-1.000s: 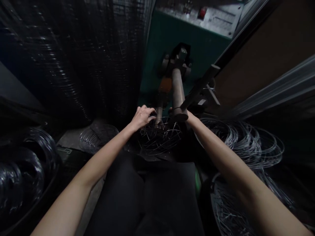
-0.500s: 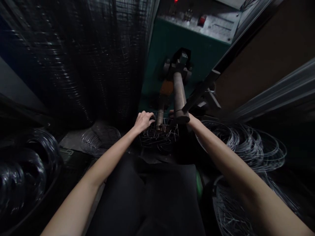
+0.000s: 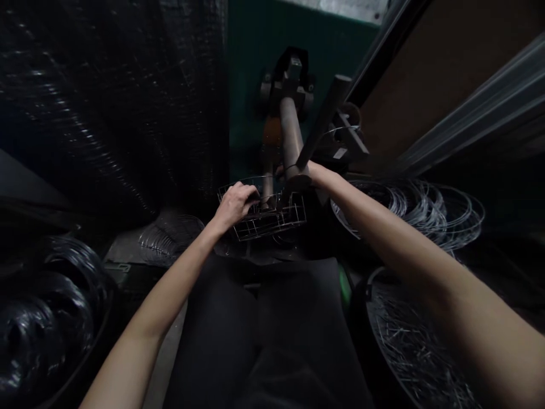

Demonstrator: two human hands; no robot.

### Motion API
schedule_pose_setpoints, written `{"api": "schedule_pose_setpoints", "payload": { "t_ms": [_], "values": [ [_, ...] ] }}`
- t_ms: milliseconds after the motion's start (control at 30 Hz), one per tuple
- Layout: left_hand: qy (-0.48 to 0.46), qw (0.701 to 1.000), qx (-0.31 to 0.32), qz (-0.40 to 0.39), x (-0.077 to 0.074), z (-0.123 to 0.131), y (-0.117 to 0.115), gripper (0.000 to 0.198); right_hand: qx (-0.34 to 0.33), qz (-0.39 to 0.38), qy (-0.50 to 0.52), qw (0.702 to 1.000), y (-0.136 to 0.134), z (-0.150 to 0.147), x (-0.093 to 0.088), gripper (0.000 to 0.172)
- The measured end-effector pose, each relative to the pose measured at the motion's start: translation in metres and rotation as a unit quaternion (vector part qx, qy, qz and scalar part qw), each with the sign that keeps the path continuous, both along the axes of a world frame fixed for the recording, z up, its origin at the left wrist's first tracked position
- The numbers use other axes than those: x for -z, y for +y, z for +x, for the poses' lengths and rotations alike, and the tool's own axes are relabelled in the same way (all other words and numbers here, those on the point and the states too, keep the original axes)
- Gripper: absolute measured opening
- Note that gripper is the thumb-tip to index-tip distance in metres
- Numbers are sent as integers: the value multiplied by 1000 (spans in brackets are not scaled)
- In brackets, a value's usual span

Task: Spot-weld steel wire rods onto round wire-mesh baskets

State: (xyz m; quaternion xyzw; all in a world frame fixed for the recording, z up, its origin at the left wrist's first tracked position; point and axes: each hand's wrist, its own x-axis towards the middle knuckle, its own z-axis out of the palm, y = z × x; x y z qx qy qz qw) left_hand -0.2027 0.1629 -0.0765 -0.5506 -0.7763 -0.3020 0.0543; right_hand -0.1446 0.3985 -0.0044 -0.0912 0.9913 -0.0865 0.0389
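A small wire-mesh basket (image 3: 272,218) sits under the two cylindrical metal arms (image 3: 290,136) of a green machine (image 3: 251,85). My left hand (image 3: 234,203) is closed on the basket's left rim. My right hand (image 3: 313,172) reaches behind the thicker arm's round end, and its fingers are mostly hidden there. A dark lever bar (image 3: 323,120) slants up just above that hand.
Stacked rolls of dark wire mesh (image 3: 106,102) fill the left. Loose wire rings (image 3: 409,207) lie to the right, a tub of short wire pieces (image 3: 409,346) sits at lower right, and coils (image 3: 46,318) sit at lower left. My dark-clothed lap (image 3: 264,335) is below.
The wire piece under the arms now shows as a squared basket tilted toward me. Both hands stayed at its sides, and the view dropped so the machine's control panel left the frame.
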Motion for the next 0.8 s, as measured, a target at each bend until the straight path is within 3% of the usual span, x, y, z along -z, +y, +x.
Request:
{"api": "schedule_pose_setpoints", "payload": {
  "t_ms": [200, 300, 400, 500, 600, 700, 800],
  "values": [
    [71, 987, 106, -93, -7, 39, -6, 8, 46, 54, -25, 997, -17, 7, -9, 27],
    [106, 977, 158, -100, -16, 69, -41, 12, 52, 32, -34, 998, -23, 26, -2, 25],
    [74, 979, 174, -75, -35, 84, -95, 20, 18, -5, -32, 999, -29, 58, 9, 25],
    [-8, 991, 109, -79, -59, 78, -148, 19, -1, -12, -22, 1000, -36, 96, 27, 29],
    [-60, 992, 1, -112, -73, 53, -187, 21, -25, -45, -22, 998, -42, 129, 54, 38],
    [-55, 980, -97, -167, -73, 16, -212, 23, -29, -102, -21, 994, -53, 149, 76, 43],
    [15, 958, -185, -219, -65, -23, -224, 18, -8, -159, -28, 987, -66, 158, 79, 41]
  ]
}}
